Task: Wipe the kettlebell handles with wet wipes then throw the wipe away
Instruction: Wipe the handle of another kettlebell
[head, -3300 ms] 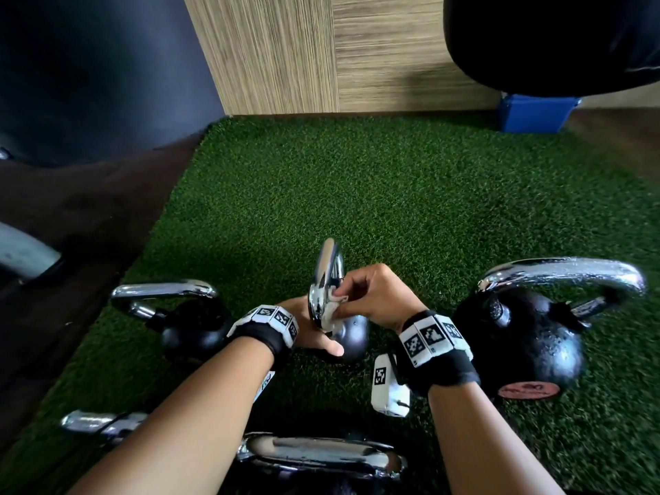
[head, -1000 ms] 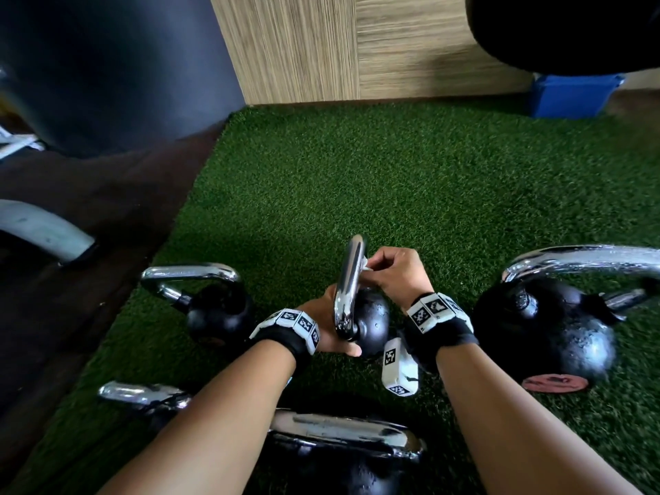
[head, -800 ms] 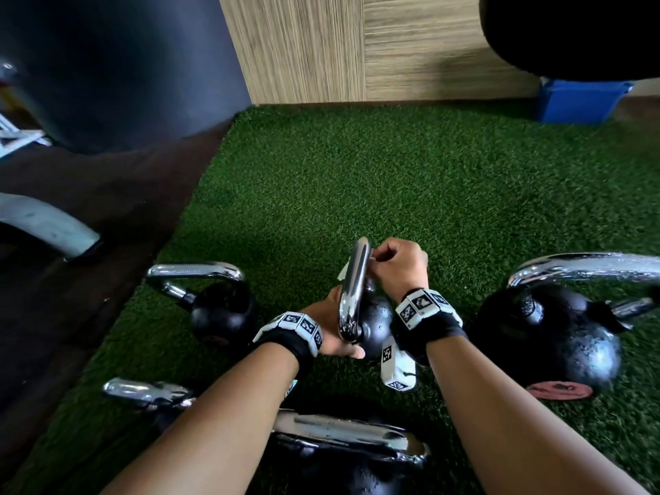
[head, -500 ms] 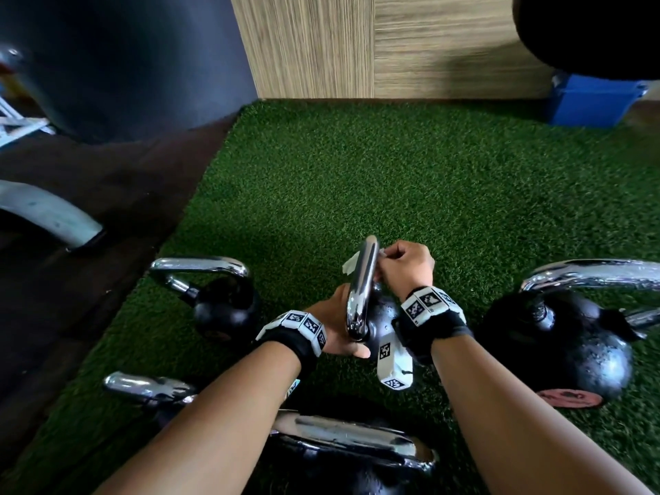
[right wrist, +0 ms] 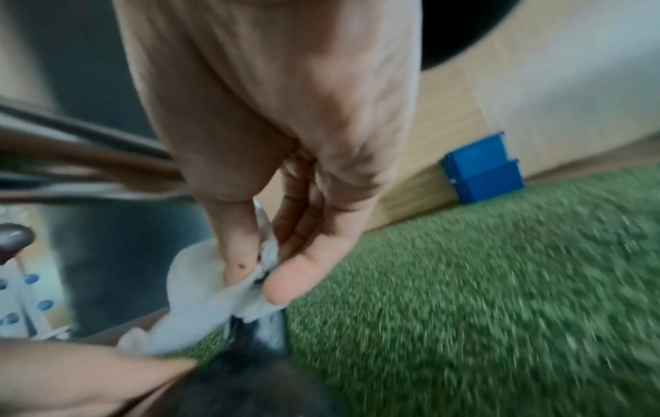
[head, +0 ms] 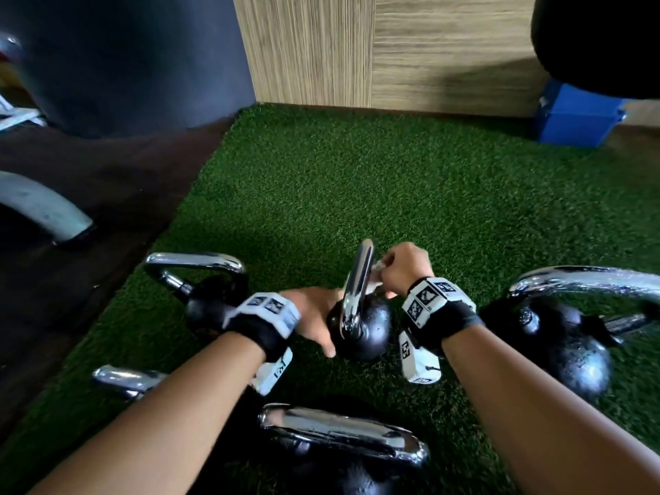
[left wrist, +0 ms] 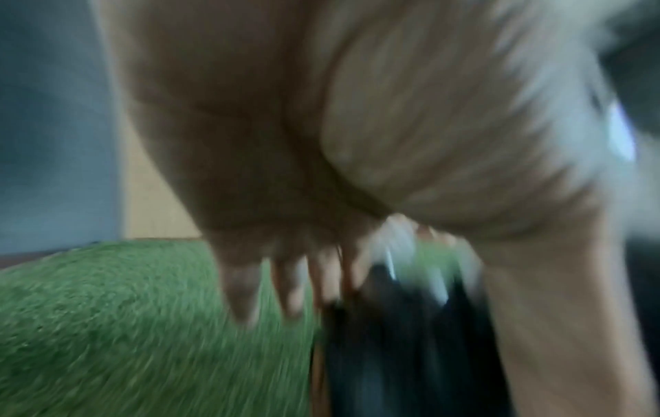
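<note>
A small black kettlebell [head: 360, 330] with a chrome handle [head: 358, 280] stands on the green turf [head: 357, 180]. My right hand [head: 384, 276] pinches a white wet wipe [head: 375, 278] against the upper far side of that handle. The right wrist view shows the thumb and fingers of the right hand [right wrist: 266, 270] clamping the crumpled wipe [right wrist: 200, 296] just above the bell. My left hand [head: 314, 312] holds the ball from the left, thumb in front and fingers behind. The blurred left wrist view shows the fingers [left wrist: 289, 282] pointing down beside the black ball [left wrist: 393, 338].
Other chrome-handled kettlebells surround it: one to the left [head: 214, 298], a large one to the right [head: 564, 337], one in front [head: 343, 437], and a handle at lower left [head: 121, 378]. A blue bin [head: 575, 116] stands by the wooden wall at far right. A grey machine foot [head: 43, 209] rests on the dark floor.
My right hand has slid the wipe from the lower near side of the handle up over its top to the far side. The left hand has kept holding the ball.
</note>
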